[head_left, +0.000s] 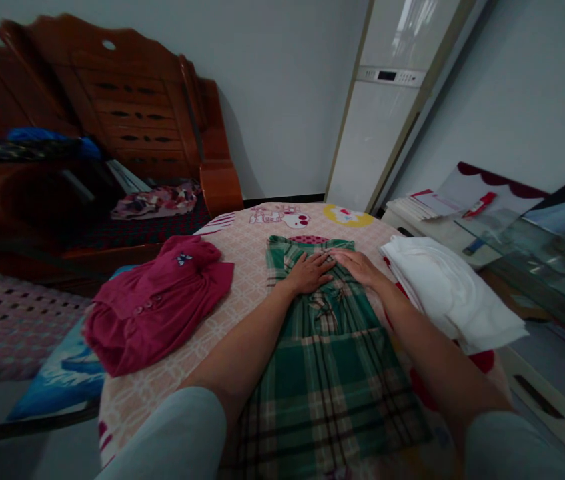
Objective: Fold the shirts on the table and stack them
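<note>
A green plaid garment [327, 380] with a gathered waist lies spread down the middle of the table. My left hand [311, 272] rests flat on its upper part, fingers stretched to the right. Close beside it, my right hand [357, 265] lies on the far right part of the cloth, fingers reaching left and nearly meeting the left ones. Both palms face down and neither hand grips anything. On the left sits a folded magenta shirt [162, 300] with buttons. To the right is a folded white cloth [449, 287].
A pink patterned cloth covers the round table [242, 247]. Behind it stand a carved wooden chair [132, 100] holding fabric and papers, and a tall white air conditioner [377, 127]. At right are a glass shelf [537, 247] and stacked papers [419, 205].
</note>
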`<state>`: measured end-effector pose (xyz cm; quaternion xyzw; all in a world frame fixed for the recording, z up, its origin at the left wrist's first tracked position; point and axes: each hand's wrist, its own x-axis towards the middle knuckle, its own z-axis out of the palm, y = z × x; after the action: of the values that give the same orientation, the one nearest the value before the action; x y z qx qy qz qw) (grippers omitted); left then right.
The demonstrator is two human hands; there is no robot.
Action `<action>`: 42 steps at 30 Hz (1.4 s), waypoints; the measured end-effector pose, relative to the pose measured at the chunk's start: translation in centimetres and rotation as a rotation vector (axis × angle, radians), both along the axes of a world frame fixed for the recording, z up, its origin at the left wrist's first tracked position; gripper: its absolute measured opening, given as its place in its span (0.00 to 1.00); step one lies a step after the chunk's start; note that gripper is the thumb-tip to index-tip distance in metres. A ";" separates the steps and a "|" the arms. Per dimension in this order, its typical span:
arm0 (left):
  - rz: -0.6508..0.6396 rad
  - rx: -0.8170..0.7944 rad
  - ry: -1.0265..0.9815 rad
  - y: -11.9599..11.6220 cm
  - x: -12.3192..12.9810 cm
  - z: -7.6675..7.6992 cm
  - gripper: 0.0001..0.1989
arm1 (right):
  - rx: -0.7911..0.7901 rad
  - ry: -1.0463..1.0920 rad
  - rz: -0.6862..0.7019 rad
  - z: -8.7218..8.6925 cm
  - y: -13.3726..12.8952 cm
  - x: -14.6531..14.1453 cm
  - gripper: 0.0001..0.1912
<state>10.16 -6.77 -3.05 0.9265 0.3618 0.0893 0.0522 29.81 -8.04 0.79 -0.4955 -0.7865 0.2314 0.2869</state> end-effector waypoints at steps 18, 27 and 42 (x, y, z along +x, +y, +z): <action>0.005 -0.293 -0.291 -6.1 -5.8 8.9 0.12 | 0.002 -0.361 0.032 0.8 -15.4 0.7 0.16; 0.056 -0.472 0.109 -13.9 -8.8 7.6 0.13 | 0.047 -0.496 0.101 0.4 -15.8 0.3 0.17; 0.079 -0.493 0.020 -14.4 -8.9 5.9 0.11 | -0.231 -0.532 0.112 2.6 -14.3 -0.9 0.10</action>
<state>1.29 -21.15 2.88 0.8719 0.4088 -0.0089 0.2695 28.93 -22.32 3.41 -0.5239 -0.8287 0.1970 -0.0007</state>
